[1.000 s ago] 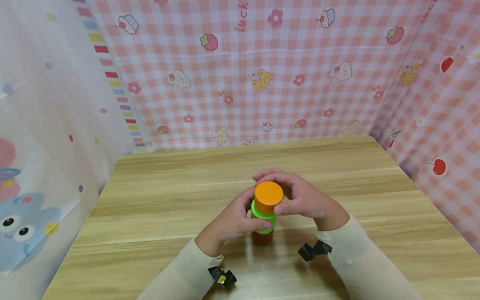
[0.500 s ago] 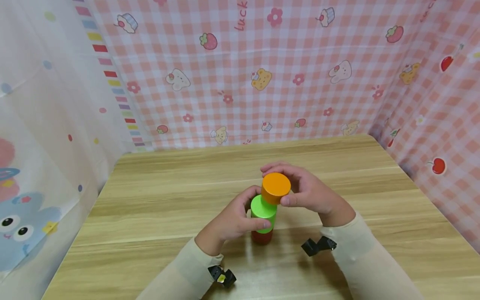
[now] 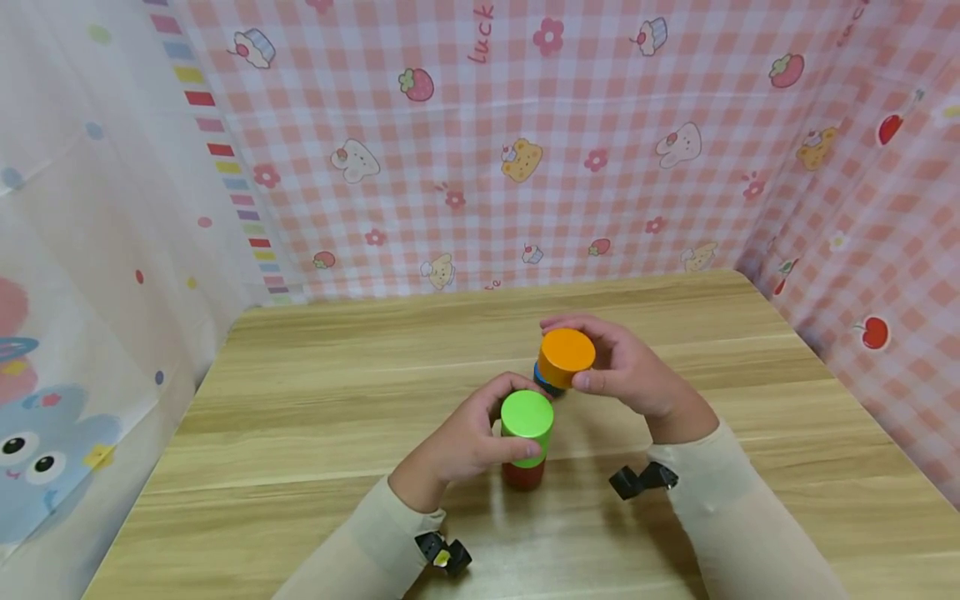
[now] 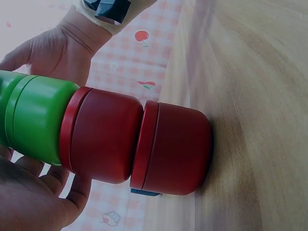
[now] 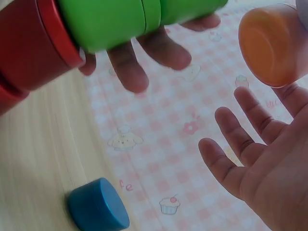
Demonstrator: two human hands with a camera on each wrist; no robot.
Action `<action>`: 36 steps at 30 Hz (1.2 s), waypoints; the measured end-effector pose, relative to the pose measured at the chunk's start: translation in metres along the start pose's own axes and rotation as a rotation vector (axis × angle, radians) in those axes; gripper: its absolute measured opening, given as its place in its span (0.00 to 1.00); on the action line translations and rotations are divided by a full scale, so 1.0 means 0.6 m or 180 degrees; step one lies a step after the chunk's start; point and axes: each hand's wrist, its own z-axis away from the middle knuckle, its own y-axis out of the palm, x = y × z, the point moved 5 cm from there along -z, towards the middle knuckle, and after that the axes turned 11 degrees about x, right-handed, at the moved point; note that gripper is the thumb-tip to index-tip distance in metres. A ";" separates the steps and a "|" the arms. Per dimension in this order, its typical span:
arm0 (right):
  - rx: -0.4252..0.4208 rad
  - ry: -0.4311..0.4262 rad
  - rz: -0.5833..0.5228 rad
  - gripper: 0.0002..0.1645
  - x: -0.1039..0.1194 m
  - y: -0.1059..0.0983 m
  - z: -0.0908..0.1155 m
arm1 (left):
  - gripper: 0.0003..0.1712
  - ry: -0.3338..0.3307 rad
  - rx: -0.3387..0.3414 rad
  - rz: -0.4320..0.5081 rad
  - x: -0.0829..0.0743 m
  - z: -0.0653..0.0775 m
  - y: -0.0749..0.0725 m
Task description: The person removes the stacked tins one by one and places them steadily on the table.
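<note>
A tower of round lidded canisters stands on the table: red canisters (image 4: 171, 147) at the bottom, green canisters (image 3: 527, 417) above. My left hand (image 3: 480, 433) is wrapped around the green part, thumb in front and fingers behind. Up and to the right of the tower, my right hand (image 3: 637, 375) grips an orange canister (image 3: 567, 357) between thumb and fingers. It is off the table and apart from the green top; its base shows in the right wrist view. Behind the tower sits a blue canister (image 5: 98, 207), partly hidden by the orange one in the head view.
The wood-grain table (image 3: 337, 400) carries all of this. Pink checked cloth (image 3: 450, 125) hangs along its back and right side, a white printed curtain (image 3: 97, 250) at its left. Small black cameras (image 3: 442, 552) are strapped to both wrists.
My right hand has lifted the orange canister off the green top and carried it back and to the right. The blue canister has come into sight. My left hand stays put.
</note>
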 end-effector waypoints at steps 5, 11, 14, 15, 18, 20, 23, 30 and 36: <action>-0.0071 0.0019 0.0021 0.31 -0.008 -0.014 0.005 | 0.33 -0.0064 -0.0027 -0.0031 0.000 0.000 -0.001; -0.0315 0.0189 0.0081 0.32 -0.019 -0.032 0.013 | 0.32 -0.0161 -0.0039 -0.0076 0.002 0.001 -0.002; -0.0422 0.0294 0.0138 0.30 -0.028 -0.041 0.019 | 0.34 -0.0189 -0.0033 -0.0094 0.001 0.001 -0.002; -0.0457 0.0324 0.0149 0.29 -0.031 -0.044 0.021 | 0.33 -0.0197 -0.0034 -0.0097 0.001 0.001 -0.001; -0.0567 0.0397 0.0164 0.28 -0.039 -0.052 0.026 | 0.33 -0.0236 -0.0047 -0.0102 0.000 0.002 -0.001; -0.0644 0.0435 0.0174 0.28 -0.044 -0.058 0.030 | 0.32 -0.0254 -0.0049 -0.0095 0.000 0.002 -0.001; -0.0747 0.0502 0.0184 0.27 -0.049 -0.064 0.034 | 0.31 -0.0257 -0.0048 -0.0091 0.000 0.002 -0.001; -0.0930 0.0696 0.0188 0.26 -0.071 -0.078 0.046 | 0.32 -0.0233 -0.0066 -0.0087 0.000 0.001 -0.001; -0.1043 0.0825 0.0244 0.26 -0.091 -0.088 0.055 | 0.33 -0.0248 -0.0059 -0.0101 0.000 0.001 -0.001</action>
